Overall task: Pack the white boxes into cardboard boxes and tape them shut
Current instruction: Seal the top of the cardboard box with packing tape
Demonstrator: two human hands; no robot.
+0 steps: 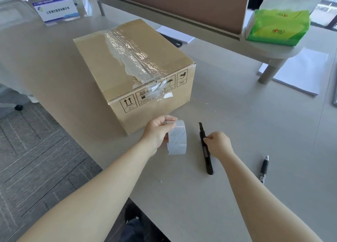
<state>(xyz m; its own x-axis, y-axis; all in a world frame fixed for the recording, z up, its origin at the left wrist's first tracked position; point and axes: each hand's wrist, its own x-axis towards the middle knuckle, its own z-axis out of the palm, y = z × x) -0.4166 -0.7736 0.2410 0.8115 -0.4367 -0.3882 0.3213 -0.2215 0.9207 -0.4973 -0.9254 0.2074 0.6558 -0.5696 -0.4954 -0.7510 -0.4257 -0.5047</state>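
Note:
A closed cardboard box [155, 95] stands on the grey table [237, 196], its top seam covered with wrinkled clear tape that runs down the near side. Just in front of the box, my left hand [157, 133] grips a roll of clear tape [177, 138] on edge. To its right, my right hand [218, 144] holds a black utility knife [206, 156] that lies along the table. No white boxes are visible.
A black pen [264, 168] lies right of the knife. A raised shelf [273, 51] at the back right carries a green tissue pack [279, 27]. White paper sheets [300, 72] lie under it. Signs [56, 10] stand at the back left. Carpet lies beyond the table's left edge.

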